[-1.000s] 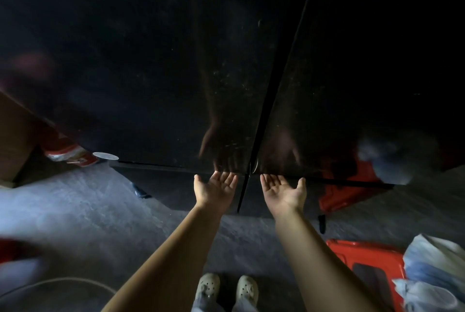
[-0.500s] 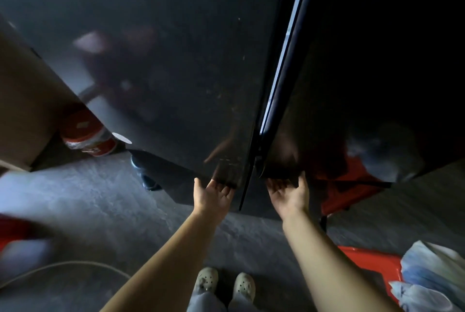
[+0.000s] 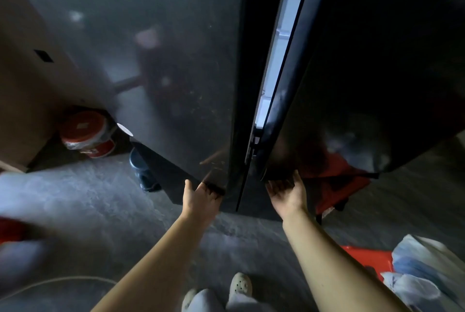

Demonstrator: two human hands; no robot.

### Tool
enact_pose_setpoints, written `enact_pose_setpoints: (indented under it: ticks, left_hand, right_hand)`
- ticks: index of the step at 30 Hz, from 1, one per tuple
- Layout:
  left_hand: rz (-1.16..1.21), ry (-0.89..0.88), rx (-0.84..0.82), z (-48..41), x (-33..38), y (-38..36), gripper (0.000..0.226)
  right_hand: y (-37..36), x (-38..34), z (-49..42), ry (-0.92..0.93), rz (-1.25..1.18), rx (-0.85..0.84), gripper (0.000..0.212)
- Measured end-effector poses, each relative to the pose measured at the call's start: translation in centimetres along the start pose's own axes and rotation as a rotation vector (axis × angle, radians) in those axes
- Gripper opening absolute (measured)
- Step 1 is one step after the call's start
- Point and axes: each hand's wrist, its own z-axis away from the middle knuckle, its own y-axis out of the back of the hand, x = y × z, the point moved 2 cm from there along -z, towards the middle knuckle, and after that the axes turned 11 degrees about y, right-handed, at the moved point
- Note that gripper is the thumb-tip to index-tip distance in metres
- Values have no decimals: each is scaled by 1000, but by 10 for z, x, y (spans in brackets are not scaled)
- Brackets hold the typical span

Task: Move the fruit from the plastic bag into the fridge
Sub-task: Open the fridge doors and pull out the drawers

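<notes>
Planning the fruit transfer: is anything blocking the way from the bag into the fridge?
Yes: both fridge doors. The right door is only cracked open; the left door looks shut. The plastic bag sits behind, lower right.

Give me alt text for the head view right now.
Both hands, left hand and right hand, grip the bottom edges of two dark fridge doors, parted to a lit gap. A plastic bag lies on the floor at lower right.

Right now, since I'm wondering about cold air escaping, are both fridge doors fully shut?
No, a bright gap shows between the fridge doors, with the right hand under one.
</notes>
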Motion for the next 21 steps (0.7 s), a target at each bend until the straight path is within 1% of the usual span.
enact_pose_setpoints:
  ticks: [4,7,10,13,17,21]
  left_hand:
    - [-47,4,4,9,1,1,76]
    - [-69,6,4,15,4,5,76]
    - [-68,110,-33,26,9,6,76]
    - [-81,146,-64,33,14,7,77]
    - [-129,177,-77,40,16,13,77]
    - [-116,192,-114,45,13,14,76]
  right_hand:
    - [17,4,14,43,9,44,38]
    - [29,9,28,56,-12,98,43]
    - [39,10,44,87,-93,132,48]
    - [48,7,54,108,-74,137,44]
    - [57,6,62,90,-18,190,41]
    - [61,6,70,88,-11,222,37]
